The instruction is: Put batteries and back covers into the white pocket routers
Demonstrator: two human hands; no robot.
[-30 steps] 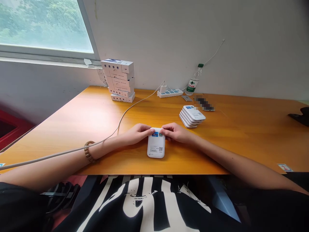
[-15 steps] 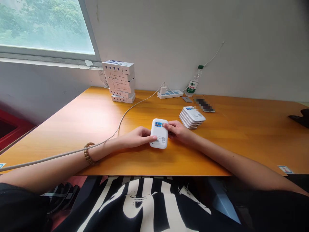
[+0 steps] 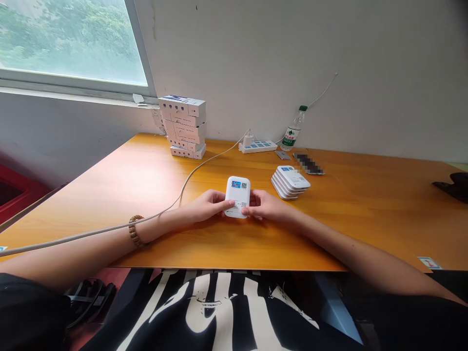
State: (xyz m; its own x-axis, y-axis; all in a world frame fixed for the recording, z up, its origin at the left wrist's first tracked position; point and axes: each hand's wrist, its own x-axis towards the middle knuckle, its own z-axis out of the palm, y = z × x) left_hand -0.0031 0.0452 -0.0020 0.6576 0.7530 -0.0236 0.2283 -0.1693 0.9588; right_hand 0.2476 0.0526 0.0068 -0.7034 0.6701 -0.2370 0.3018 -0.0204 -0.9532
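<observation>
Between my two hands is a white rounded device (image 3: 237, 195), like a portable router, its labelled face turned up with a blue sticker and printed codes. My left hand (image 3: 209, 205) grips its left edge, thumb on the face, fingers mostly hidden behind. On the lower right, my right hand (image 3: 268, 207) pinches it with the thumb over the corner. To the right of that hand lies a slightly fanned stack of similar white devices (image 3: 290, 183).
A pile of white boxes (image 3: 186, 127) stands at the back left. A power strip (image 3: 258, 146), a water bottle (image 3: 291, 131) and a phone (image 3: 310, 165) lie along the back. A pale cable (image 3: 190, 176) runs across the table (image 3: 365, 209) and over my left forearm.
My right thumb has slid from the device's upper right down to its lower right corner. The device is turned slightly more upright, and the left hand still holds it.
</observation>
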